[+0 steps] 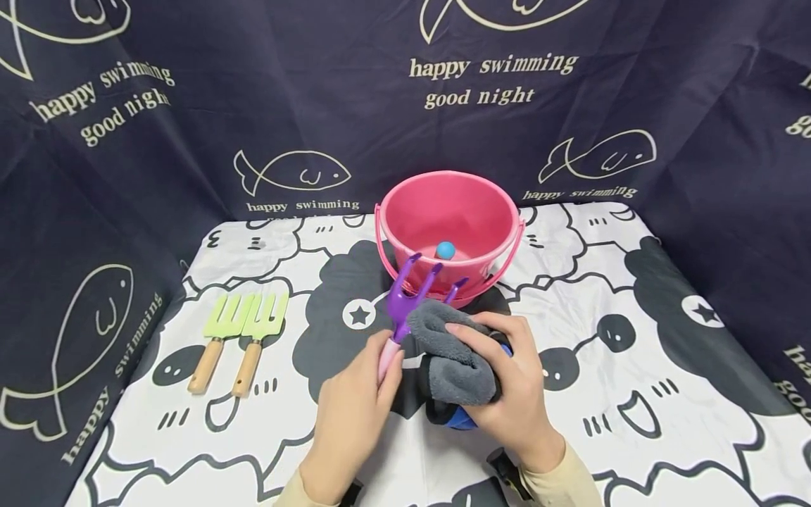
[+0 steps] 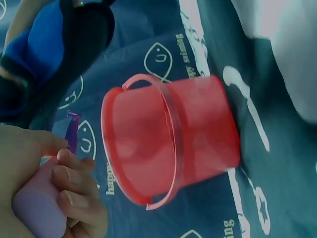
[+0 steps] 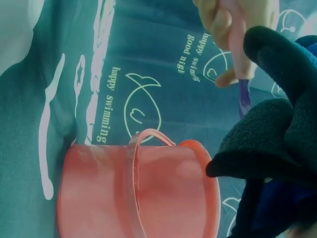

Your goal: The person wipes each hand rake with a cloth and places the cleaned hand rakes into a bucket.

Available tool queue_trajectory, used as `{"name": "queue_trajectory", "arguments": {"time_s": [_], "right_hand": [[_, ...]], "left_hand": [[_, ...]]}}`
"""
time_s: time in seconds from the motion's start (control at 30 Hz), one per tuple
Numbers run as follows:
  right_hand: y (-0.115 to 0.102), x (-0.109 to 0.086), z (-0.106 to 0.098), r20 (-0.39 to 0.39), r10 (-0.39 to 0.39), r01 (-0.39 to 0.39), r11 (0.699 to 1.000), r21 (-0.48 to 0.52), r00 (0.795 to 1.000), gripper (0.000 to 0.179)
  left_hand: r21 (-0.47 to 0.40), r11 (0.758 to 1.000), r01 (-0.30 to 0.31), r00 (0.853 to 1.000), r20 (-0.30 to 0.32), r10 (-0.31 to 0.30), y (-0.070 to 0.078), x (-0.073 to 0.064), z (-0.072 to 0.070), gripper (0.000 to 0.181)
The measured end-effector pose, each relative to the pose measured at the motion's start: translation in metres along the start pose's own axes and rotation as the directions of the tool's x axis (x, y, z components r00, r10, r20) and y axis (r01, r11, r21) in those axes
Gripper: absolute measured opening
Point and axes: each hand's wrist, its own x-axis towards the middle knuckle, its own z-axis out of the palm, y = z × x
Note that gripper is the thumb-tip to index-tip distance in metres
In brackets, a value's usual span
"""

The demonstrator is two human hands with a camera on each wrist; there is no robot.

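Note:
In the head view my left hand (image 1: 356, 401) grips the pink handle of a small purple garden hand fork (image 1: 402, 303), its tines pointing up and away. Bunched in my right hand (image 1: 516, 380) is a grey and blue cloth (image 1: 453, 355), pressed near the base of the tines. The left wrist view shows my fingers curled round the fork's handle (image 2: 42, 198), and the cloth's blue side (image 2: 47, 44) at upper left. Just beyond both hands stands a pink bucket (image 1: 453, 282), with a blue ball (image 1: 445, 250) inside it.
Two green forks or rakes with wooden handles, a left one (image 1: 223, 317) and a right one (image 1: 266, 317), lie side by side on the left of the printed cloth-covered table (image 1: 272, 451). A dark fabric backdrop (image 1: 355, 91) rises behind and at both sides.

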Motion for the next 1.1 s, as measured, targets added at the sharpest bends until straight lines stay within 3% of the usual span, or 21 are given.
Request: {"name": "queue_trajectory", "arguments": {"time_s": [0.13,0.23,0.43,1.1], "right_hand": [[-0.001,0.001,0.002,0.009,-0.053,0.054,0.998,-0.016,0.999,0.038],[-0.002,0.001,0.004,0.063,-0.082,0.084,0.996,-0.036,0.995,0.037],[-0.002,-0.002,0.005,0.187,-0.042,0.064,0.992,-0.11,0.982,0.043],[-0.003,-0.002,0.006,0.107,0.043,-0.017,0.972,-0.233,0.993,0.049]], "left_hand": [[0.018,0.997,-0.072,0.997,0.001,0.072,0.005,-0.002,0.005,0.022],[0.021,0.993,-0.116,0.993,0.026,0.115,0.007,-0.004,0.008,0.017],[-0.021,0.978,-0.208,0.977,0.034,0.209,0.006,-0.008,0.011,0.032],[-0.029,0.966,-0.258,0.966,0.0,0.258,0.003,-0.01,0.016,0.019]]}}
